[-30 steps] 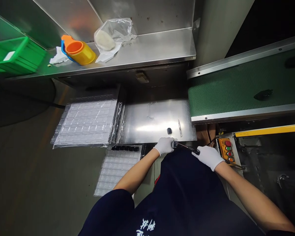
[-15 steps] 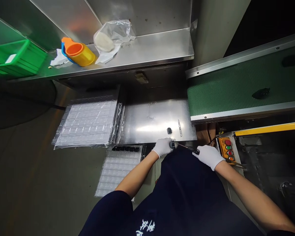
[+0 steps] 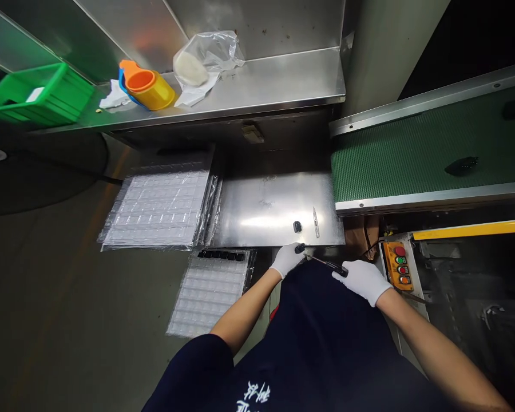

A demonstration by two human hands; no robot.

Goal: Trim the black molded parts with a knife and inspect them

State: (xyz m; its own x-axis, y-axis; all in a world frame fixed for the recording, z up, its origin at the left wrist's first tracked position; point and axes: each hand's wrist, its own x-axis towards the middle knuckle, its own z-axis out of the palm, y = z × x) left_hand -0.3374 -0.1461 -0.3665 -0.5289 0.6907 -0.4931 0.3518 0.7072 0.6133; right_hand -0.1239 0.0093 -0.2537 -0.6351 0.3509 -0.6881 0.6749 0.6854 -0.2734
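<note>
My left hand (image 3: 287,258) in a white glove pinches a small black part (image 3: 300,248) at the front edge of a stainless steel plate (image 3: 266,210). My right hand (image 3: 363,281), also gloved, grips a small screwdriver (image 3: 326,263) with a black handle. Its thin metal shaft points left, and its tip reaches the black part. On the plate lie a second small black part (image 3: 297,227) and a slim metal tool (image 3: 316,223), just beyond my left hand.
Stacked clear plastic trays (image 3: 157,209) lie left of the plate, and another tray (image 3: 208,294) holds a row of black parts. A green conveyor belt (image 3: 429,146) runs at right, above a yellow control box (image 3: 397,265). A steel shelf (image 3: 257,86) behind holds a green crate, cup and plastic bag.
My hands stay close together, with the screwdriver tip at the black part. The whole view has shifted slightly.
</note>
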